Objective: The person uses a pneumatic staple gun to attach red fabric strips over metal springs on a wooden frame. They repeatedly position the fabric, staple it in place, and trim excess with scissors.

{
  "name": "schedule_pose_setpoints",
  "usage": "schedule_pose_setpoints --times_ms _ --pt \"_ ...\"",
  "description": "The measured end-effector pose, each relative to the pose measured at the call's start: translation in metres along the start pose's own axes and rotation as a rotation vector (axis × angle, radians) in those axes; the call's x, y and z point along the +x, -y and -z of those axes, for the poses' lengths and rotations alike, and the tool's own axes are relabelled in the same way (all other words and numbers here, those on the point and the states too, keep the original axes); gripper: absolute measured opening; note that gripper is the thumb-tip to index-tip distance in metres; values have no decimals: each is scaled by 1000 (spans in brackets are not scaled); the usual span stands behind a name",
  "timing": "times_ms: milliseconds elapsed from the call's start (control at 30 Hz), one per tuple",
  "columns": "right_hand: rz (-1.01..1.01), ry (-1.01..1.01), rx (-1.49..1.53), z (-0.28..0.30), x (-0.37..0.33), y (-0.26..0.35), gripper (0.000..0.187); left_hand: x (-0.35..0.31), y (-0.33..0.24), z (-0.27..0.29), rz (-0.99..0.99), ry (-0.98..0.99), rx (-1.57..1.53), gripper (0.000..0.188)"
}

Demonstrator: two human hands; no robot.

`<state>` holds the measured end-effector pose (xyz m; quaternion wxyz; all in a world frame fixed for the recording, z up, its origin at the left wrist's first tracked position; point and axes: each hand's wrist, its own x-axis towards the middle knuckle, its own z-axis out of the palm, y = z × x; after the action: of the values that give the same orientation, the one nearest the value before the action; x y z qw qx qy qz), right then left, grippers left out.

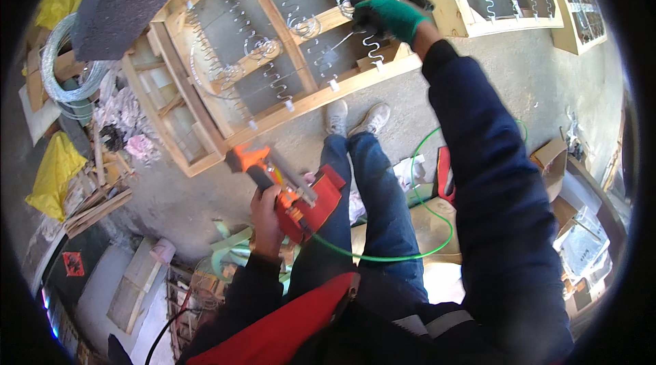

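1. The grey concrete floor point(499, 85) runs beneath the work area
2. On it, before the person's two shoes point(374, 119), stands a pale wooden frame point(321, 96), with zigzag springs point(372, 51) and wire rings point(304, 25) across its bars
3. A second frame point(519, 25) stands to the right
4. At left lie a yellow bag point(58, 170), crumpled cloth point(126, 116) and wood offcuts point(102, 211)
5. A cardboard box point(550, 160), at right, probably rests there too

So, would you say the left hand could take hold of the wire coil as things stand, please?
Probably not: the left hand grips the orange tool, and the wire coil lies off to the far left, beyond a heap of pale cloth.
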<state>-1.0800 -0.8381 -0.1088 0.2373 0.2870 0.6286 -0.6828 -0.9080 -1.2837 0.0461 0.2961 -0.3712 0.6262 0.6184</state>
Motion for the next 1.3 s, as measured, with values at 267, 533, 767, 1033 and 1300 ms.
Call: schedule_pose_setpoints --times_ms 267,533,767,1033,1300 --pt "123 -89 208 -43 -52 1 25 -14 -43 -17 -24 194 55 29" --pt "110 -23 335 -63 -14 15 26 -2 -35 -13 77 228 53 23" --pt "74 -40 349 -56 -167 -6 28 17 -26 18 -502 333 588 31" --pt "-78 -294 614 -63 -407 -70 33 19 -74 -36 69 368 182 28" --pt "-211 -782 913 -33 -575 -222 28 -6 -63 -100 -5 507 402 35"
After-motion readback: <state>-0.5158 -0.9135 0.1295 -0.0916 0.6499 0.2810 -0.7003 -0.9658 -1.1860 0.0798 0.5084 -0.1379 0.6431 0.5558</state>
